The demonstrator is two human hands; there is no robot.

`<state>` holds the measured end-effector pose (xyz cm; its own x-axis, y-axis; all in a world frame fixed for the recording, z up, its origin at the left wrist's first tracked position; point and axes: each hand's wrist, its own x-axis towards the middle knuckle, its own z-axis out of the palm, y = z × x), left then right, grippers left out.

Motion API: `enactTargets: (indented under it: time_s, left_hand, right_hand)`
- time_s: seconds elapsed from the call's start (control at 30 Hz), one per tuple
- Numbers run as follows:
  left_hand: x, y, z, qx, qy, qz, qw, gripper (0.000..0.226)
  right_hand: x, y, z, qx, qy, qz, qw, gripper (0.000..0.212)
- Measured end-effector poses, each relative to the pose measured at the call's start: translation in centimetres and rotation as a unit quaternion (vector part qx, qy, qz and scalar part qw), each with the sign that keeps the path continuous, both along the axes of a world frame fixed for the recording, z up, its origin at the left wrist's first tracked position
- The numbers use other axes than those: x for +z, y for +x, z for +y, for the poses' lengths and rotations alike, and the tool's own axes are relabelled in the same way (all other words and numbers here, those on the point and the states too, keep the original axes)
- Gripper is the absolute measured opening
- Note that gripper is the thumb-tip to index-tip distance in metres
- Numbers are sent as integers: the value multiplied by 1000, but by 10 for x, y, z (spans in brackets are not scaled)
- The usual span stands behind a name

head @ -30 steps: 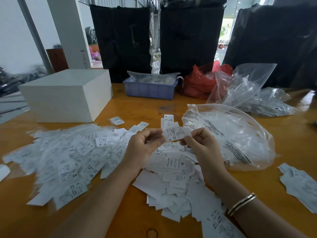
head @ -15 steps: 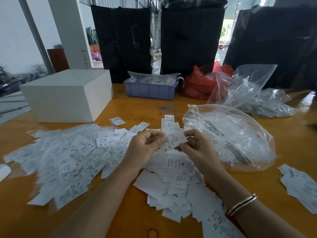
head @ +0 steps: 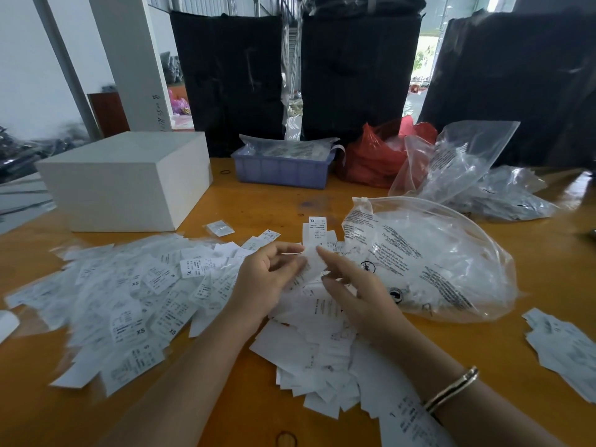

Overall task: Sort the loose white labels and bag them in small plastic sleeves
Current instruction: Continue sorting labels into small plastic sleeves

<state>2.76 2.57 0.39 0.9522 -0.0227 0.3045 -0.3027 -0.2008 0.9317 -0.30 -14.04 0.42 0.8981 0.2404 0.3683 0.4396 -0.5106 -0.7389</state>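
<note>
A: Wooden table (head: pixel 258 201) unchanged, labels (head: pixel 129 301) spread left and centre. Hands?
B: Left hand (head: pixel 271 279) pinches blurred label (head: pixel 311 262). Right hand (head: pixel 358 291) let go since earlier, fingers now spread wide.

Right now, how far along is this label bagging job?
Done: a spread of sleeved labels lies on the left. In hand: the left hand and right hand work a blurred label between them; who grips it is unclear. Left: a pile of loose labels under the wrists and another stack at right.
</note>
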Motion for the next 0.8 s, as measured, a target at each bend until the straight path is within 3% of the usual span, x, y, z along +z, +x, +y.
enactTargets:
  time_s: [0.1, 0.3, 0.47, 0.63, 0.8]
  left_hand:
    - [0, 1, -1, 0, 7, -2, 1000, 11]
    - [-3, 2, -1, 16, 29, 0, 999, 9]
    - [-4, 3, -2, 2, 12, 9, 1000, 9]
    - [-4, 1, -2, -9, 13, 7, 1000, 17]
    - [-5, 1, -3, -18, 39, -10, 999, 6]
  right_hand:
    - [-1, 6, -5, -30, 32, -10, 999, 41]
    - [-5, 5, -1, -31, -14, -39, 999, 42]
    - [-2, 7, -5, -63, 76, -42, 994, 28]
    - [-1, 8, -6, -55, 166, 31, 984, 25]
    - [-4, 7, -3, -63, 82, -1, 995, 31]
